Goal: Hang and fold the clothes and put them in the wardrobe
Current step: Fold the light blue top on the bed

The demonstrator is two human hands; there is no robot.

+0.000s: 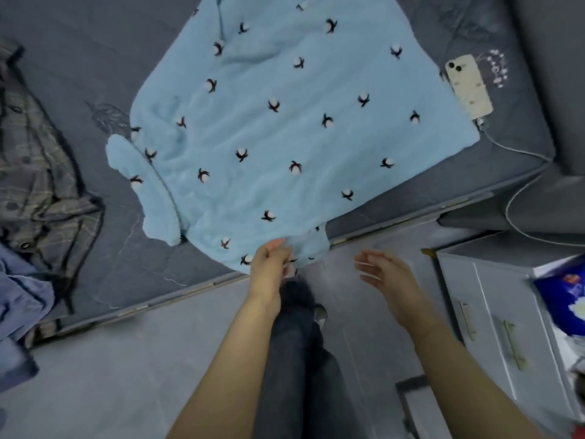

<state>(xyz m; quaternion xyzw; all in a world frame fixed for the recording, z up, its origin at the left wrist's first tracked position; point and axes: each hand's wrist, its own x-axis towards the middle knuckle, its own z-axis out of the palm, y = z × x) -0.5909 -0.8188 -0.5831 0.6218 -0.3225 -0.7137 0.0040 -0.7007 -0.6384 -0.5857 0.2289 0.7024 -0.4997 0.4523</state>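
A fluffy blue sweater [285, 128] with little white cotton flowers lies spread flat on the grey bed [79, 74]. The left hand [269, 267] pinches the sweater's bottom edge where it hangs over the side of the bed. The right hand [383, 270] is open with loose fingers, near that edge, and holds nothing. A phone [468, 85] rests on the bed just beside the sweater. A plaid shirt [34, 160] lies on the bed, well apart from the sweater.
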